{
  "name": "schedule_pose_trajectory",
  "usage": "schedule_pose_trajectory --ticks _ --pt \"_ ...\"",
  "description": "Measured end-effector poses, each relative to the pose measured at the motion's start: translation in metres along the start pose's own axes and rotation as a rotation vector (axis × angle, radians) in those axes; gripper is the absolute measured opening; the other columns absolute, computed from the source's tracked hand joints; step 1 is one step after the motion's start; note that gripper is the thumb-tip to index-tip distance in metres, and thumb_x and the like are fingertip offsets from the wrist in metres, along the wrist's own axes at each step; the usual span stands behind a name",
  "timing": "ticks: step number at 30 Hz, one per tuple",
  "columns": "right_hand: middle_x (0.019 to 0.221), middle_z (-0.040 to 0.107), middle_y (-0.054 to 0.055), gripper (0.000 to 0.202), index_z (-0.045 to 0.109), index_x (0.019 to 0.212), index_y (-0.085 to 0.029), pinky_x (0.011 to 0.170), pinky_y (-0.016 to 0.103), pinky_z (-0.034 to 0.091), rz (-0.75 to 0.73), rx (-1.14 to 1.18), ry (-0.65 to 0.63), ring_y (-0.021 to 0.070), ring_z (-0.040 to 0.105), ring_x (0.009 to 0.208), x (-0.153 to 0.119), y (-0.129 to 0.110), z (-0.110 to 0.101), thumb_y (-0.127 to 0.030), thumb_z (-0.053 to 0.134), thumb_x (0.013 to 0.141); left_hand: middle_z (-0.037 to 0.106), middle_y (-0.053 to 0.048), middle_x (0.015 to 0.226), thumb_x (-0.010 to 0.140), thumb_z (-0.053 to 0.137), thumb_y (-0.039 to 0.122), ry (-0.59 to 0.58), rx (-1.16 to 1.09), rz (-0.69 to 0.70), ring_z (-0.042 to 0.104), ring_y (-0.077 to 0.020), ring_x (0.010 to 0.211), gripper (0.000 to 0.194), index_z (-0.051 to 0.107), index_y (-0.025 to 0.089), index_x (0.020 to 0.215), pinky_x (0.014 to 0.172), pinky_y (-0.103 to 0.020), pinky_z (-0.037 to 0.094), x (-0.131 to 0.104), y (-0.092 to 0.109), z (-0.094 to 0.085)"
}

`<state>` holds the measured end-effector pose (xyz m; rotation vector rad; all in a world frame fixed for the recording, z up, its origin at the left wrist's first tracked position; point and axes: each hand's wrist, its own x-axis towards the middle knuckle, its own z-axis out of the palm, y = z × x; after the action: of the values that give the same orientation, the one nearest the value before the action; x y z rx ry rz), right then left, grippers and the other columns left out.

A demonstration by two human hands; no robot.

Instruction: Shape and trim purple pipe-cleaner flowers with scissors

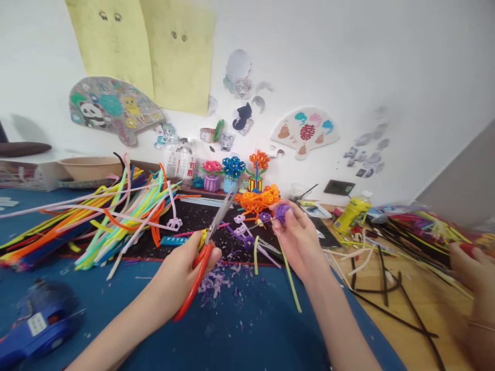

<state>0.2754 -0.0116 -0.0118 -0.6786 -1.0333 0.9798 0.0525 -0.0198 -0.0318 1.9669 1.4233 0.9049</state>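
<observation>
My left hand [185, 273] grips a pair of scissors [203, 265] with orange-red handles, its blades pointing up and away. A purple fuzzy flower piece [282, 212] is pinched in the fingers of my right hand [296, 234]; thin wire ends stick out to its left. A pale yellow-green pipe cleaner [289, 278] hangs below that hand; whether it is joined to the purple piece I cannot tell. Between my hands lie small purple flowers [248, 241] and lilac pipe-cleaner pieces [240, 226]. Purple fuzz clippings [213, 283] are scattered on the blue mat [247, 330].
Bundled coloured pipe cleaners [127, 221] spread at left, near a blue glue gun [42, 330]. Small potted pipe-cleaner flowers [233, 170] stand by the wall, behind orange flowers [261, 198]. A yellow bottle [352, 212] stands right. Another person's hand [474, 273] is at the right edge.
</observation>
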Motion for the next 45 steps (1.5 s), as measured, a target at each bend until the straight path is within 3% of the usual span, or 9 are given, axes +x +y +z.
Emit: schedule_pose_trajectory --ticks 4,6,9,12,16,21,37,45 --pt "0.088 0.064 0.003 0.026 0.063 0.090 -0.023 0.055 0.024 0.044 0.059 0.027 -0.079 0.0104 0.050 0.061 -0.004 0.004 0.005 -0.039 0.074 0.073 0.048 0.005 0.057 0.084 0.037 0.059 -0.091 -0.298 -0.044 0.044 -0.0109 0.052 0.042 0.052 0.020 0.082 0.051 -0.023 0.037 0.000 0.008 -0.001" --pt "0.089 0.064 0.003 0.027 0.063 0.091 -0.024 0.056 0.024 0.044 0.082 0.019 -0.137 0.0106 0.051 0.061 -0.006 0.008 0.009 -0.040 0.074 0.073 0.046 0.005 0.054 0.086 0.036 0.059 -0.072 -0.355 -0.066 0.045 -0.0113 0.053 0.043 0.054 0.019 0.082 0.053 -0.024 0.037 0.000 0.010 -0.002" --pt "0.092 0.066 0.002 0.028 0.063 0.092 -0.024 0.059 0.025 0.046 0.064 0.025 -0.174 0.0112 0.055 0.064 -0.009 0.013 0.013 -0.039 0.075 0.072 0.050 0.004 0.060 0.085 0.037 0.058 0.064 -0.186 -0.017 0.046 -0.0113 0.054 0.041 0.051 0.020 0.080 0.053 -0.024 0.035 -0.002 0.009 -0.007" --pt "0.094 0.067 0.003 0.031 0.063 0.092 -0.023 0.070 0.027 0.048 -0.020 0.021 -0.116 0.0147 0.060 0.077 -0.009 0.015 0.015 -0.039 0.078 0.069 0.049 0.005 0.055 0.078 0.047 0.058 0.150 0.193 0.001 0.044 -0.0116 0.051 0.037 0.045 0.021 0.071 0.051 -0.023 0.029 -0.005 0.011 -0.013" --pt "0.099 0.068 0.003 0.032 0.063 0.094 -0.024 0.088 0.034 0.046 -0.148 0.001 -0.017 0.0181 0.061 0.094 -0.007 0.014 0.013 -0.039 0.077 0.070 0.054 0.004 0.055 0.080 0.043 0.058 0.070 0.405 0.068 0.050 -0.0133 0.050 0.039 0.042 0.022 0.066 0.050 -0.023 0.027 -0.008 0.015 -0.013" --pt "0.102 0.069 0.002 0.029 0.064 0.094 -0.025 0.093 0.034 0.044 -0.211 0.018 0.005 0.0173 0.062 0.099 -0.006 0.009 0.011 -0.035 0.078 0.070 0.067 -0.001 0.069 0.083 0.043 0.055 0.023 0.607 0.104 0.062 -0.0219 0.061 0.033 0.053 0.024 0.078 0.054 -0.026 0.031 -0.009 0.009 -0.007" --pt "0.099 0.071 0.001 0.026 0.065 0.091 -0.025 0.091 0.031 0.045 -0.207 0.056 -0.028 0.0158 0.065 0.095 -0.007 0.008 0.013 -0.032 0.079 0.070 0.070 -0.003 0.069 0.084 0.042 0.058 -0.040 0.664 0.149 0.066 -0.0242 0.064 0.038 0.060 0.024 0.083 0.052 -0.025 0.030 -0.004 -0.002 -0.006" --pt "0.101 0.071 0.002 0.028 0.063 0.092 -0.025 0.094 0.035 0.044 -0.201 0.028 -0.010 0.0181 0.065 0.096 -0.006 0.010 0.012 -0.035 0.078 0.070 0.068 -0.003 0.068 0.085 0.041 0.057 -0.060 0.674 0.144 0.066 -0.0251 0.065 0.037 0.058 0.024 0.083 0.052 -0.025 0.028 -0.003 -0.001 -0.006"
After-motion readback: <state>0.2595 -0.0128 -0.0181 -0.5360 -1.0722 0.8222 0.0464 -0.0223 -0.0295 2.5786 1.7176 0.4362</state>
